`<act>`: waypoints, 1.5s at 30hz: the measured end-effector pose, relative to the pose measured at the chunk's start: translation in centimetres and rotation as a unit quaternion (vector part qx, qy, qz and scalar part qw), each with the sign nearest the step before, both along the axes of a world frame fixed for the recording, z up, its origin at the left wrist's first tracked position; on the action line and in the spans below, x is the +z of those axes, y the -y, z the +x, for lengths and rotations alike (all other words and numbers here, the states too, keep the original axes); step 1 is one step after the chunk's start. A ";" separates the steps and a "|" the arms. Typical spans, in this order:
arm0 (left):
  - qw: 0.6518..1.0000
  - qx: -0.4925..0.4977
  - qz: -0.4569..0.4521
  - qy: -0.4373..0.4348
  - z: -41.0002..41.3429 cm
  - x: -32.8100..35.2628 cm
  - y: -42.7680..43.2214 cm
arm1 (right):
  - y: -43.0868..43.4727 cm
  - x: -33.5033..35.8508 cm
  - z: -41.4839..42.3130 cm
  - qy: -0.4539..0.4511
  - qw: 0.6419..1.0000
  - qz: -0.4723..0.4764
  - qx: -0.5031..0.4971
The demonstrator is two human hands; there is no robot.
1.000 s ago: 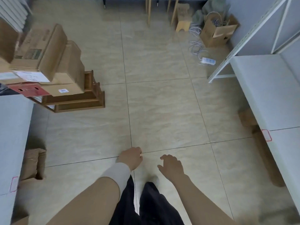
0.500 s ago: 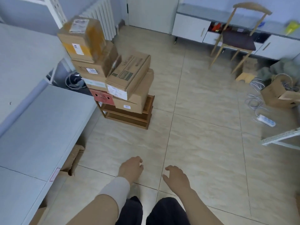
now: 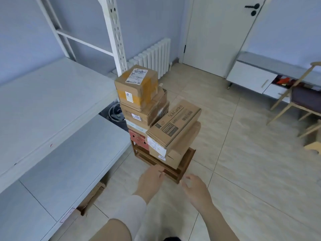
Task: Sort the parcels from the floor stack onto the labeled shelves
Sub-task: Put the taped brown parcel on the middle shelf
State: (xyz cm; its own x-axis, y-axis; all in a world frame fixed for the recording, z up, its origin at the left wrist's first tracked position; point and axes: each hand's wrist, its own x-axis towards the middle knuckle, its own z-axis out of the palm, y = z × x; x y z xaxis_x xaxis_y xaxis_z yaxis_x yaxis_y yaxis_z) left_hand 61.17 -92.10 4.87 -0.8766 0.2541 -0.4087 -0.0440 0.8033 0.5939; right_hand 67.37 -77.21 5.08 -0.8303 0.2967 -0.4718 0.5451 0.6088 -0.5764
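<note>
A stack of cardboard parcels stands on a low wooden crate (image 3: 184, 168) on the tiled floor. On top sits a small box with yellow tape (image 3: 136, 87), under it a brown box (image 3: 144, 113) and a red box (image 3: 138, 137). Beside them a long printed box (image 3: 175, 126) lies tilted on a lower box (image 3: 175, 158). My left hand (image 3: 151, 180) and my right hand (image 3: 196, 188) reach out in front of the crate, fingers loosely curled, holding nothing.
White metal shelves (image 3: 52, 108) run along the left, with a small red label (image 3: 66, 217) on the lower edge. A radiator (image 3: 154, 58), a door (image 3: 217, 32), a low cabinet (image 3: 251, 79) and a wooden chair (image 3: 298, 101) stand behind and to the right.
My view has swung up and left, bringing the parcel stack to the centre and much closer. Both hands have risen towards the crate, still empty.
</note>
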 end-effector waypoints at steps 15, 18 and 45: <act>0.954 0.231 0.155 -0.110 -26.2 5.9 6.5 | 6.2 5.6 -26.7 -0.080 0.991 -0.107 -0.004; 0.940 0.267 0.170 -0.127 -31.3 6.0 8.4 | 7.6 6.2 -31.3 -0.089 0.988 -0.118 -0.048; 0.941 0.251 0.220 -0.055 -40.7 2.5 8.9 | 10.6 3.3 -41.2 -0.071 0.896 -0.358 -0.252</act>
State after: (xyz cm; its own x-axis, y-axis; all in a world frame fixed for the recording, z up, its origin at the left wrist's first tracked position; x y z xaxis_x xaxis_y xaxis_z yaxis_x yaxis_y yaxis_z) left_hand 20.43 -100.95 7.39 -0.9621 -0.0809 -0.2604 -0.2715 0.3736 0.8870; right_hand 26.16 -87.77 8.42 -0.7426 0.3143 -0.5914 0.5374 -0.2473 -0.8062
